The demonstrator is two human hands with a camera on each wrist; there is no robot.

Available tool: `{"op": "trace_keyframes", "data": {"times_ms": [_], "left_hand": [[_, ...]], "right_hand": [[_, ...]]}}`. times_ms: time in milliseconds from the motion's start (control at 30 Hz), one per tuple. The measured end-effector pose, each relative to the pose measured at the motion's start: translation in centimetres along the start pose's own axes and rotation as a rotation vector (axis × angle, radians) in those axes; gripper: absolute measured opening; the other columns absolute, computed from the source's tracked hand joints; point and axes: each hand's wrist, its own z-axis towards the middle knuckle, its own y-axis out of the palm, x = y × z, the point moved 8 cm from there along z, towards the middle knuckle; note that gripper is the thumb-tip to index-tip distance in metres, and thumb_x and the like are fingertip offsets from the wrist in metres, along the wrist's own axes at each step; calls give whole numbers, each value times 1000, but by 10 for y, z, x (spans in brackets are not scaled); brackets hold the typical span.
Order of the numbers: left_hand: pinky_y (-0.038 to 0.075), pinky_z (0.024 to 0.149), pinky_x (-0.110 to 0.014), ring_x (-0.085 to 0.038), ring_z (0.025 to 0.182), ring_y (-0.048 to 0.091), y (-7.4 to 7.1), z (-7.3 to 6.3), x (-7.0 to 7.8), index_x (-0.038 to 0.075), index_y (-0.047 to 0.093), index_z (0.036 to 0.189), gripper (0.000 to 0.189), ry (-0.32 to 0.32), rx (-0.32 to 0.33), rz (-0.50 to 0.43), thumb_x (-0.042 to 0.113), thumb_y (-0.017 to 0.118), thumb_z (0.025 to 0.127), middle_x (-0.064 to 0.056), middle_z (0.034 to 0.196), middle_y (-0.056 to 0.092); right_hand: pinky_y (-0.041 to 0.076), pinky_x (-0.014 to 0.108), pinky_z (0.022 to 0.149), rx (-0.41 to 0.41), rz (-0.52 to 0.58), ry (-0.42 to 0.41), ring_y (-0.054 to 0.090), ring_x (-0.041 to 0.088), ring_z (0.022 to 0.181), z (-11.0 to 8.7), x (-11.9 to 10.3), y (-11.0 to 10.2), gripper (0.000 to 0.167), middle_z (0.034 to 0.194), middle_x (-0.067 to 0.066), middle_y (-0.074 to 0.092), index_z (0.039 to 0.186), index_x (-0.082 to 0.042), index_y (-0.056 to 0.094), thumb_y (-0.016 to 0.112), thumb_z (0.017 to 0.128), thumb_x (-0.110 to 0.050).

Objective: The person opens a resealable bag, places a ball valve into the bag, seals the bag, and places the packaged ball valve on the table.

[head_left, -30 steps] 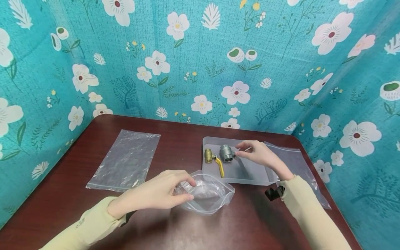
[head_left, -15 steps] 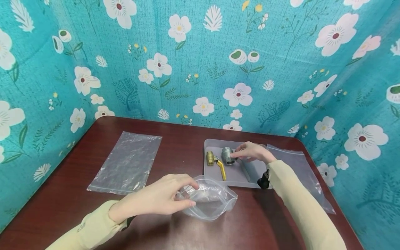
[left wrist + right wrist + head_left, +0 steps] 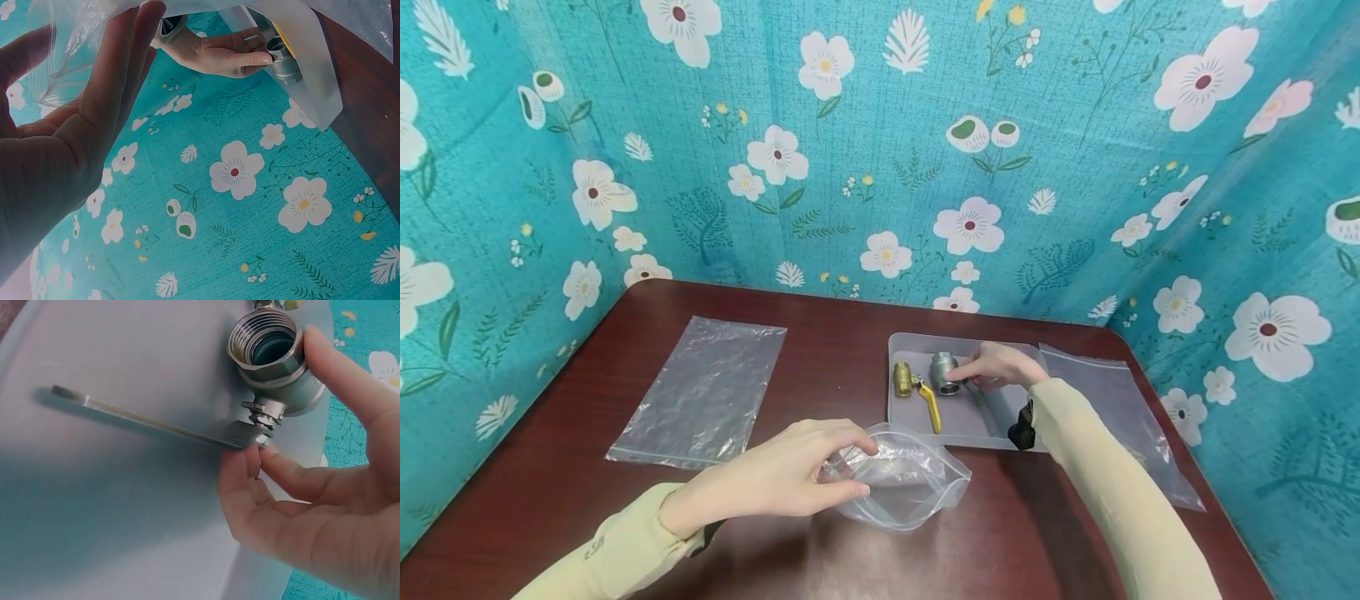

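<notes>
In the head view, my left hand (image 3: 775,471) holds a clear zip bag (image 3: 917,504) at its left side, thumb and fingers curved about its wide mouth. The bag stands on the table with its opening upward. My right hand (image 3: 1000,367) grips a silver ball valve (image 3: 942,362) lying in a translucent tray. In the right wrist view, one fingertip presses the side of the valve's threaded end (image 3: 269,347), while other fingertips meet at the base of its long flat lever (image 3: 162,430). Left of it lies a smaller brass ball valve (image 3: 902,380) with a yellow lever (image 3: 931,408).
The shallow tray (image 3: 898,427) sits at the back right of the dark red table (image 3: 820,367). One flat zip bag (image 3: 711,383) lies at the left, another flat bag (image 3: 1105,408) right of the tray. A flowered teal curtain (image 3: 850,183) surrounds the table's back and sides.
My right hand has turned and moved in closer round the silver valve, its forearm swinging left. The left hand and the bag have hardly moved.
</notes>
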Motion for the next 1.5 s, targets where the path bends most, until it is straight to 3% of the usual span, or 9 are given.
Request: {"op": "trace_keyframes", "data": {"times_ms": [167,333,400,567,733,833,1033,1200,1500], "left_hand": [[55,76,-16,-6,93,66,1,-1,-2,11,65,119,32,-15,-4,-12,28,69,92,-2,117,70],[55,77,-18,-2,90,64,2,-1,-3,11,65,119,32,-2,-1,12,28,69,92,0,116,70],[55,79,-19,-3,90,64,1,-1,-2,11,66,118,31,16,9,38,29,69,92,1,115,70],[54,80,-20,-5,91,64,-1,-1,-2,12,66,117,30,27,14,46,28,69,92,0,113,70],[55,79,-20,-4,89,63,-1,-1,-4,13,66,118,30,11,3,27,28,69,93,-1,114,70],[55,80,-21,-4,90,64,-1,-1,-5,13,66,118,30,4,1,24,28,69,93,-1,114,70],[55,79,-21,-4,89,64,-2,-2,-3,11,66,119,31,7,-5,5,28,68,93,-2,114,70],[54,74,-16,-6,94,64,-5,-4,2,12,67,119,31,22,-34,-64,30,67,94,-1,115,70],[51,78,-18,-3,95,60,-9,-3,0,16,69,118,28,31,-67,-130,30,67,94,3,114,72]], "right_hand": [[46,28,65,-6,-3,16,39,14,63,-1,-6,4,57,63,-1,34,63,-15,37,78,80,-51],[58,44,87,13,41,43,50,22,92,-1,-8,7,67,101,10,46,107,0,46,79,79,-51],[58,45,88,7,35,39,53,23,95,-1,-8,7,74,108,14,51,116,6,48,79,79,-51],[57,34,74,-79,76,8,59,15,77,1,-9,9,49,82,6,66,98,1,64,70,89,-48],[59,35,84,-133,208,-18,70,14,86,2,-8,5,38,96,8,74,124,3,57,58,100,-27],[59,33,82,-135,243,-32,71,14,85,2,-6,4,37,95,9,75,129,7,54,55,101,-16],[59,28,75,-90,277,-39,72,12,81,-2,-3,3,38,87,4,76,131,8,55,58,99,-13],[60,34,82,-40,270,-71,73,10,83,-10,-3,-1,44,96,9,75,134,9,52,61,97,-13],[58,45,92,66,305,-220,73,21,100,-52,-29,-25,42,113,20,72,134,9,51,57,100,-13]]}}
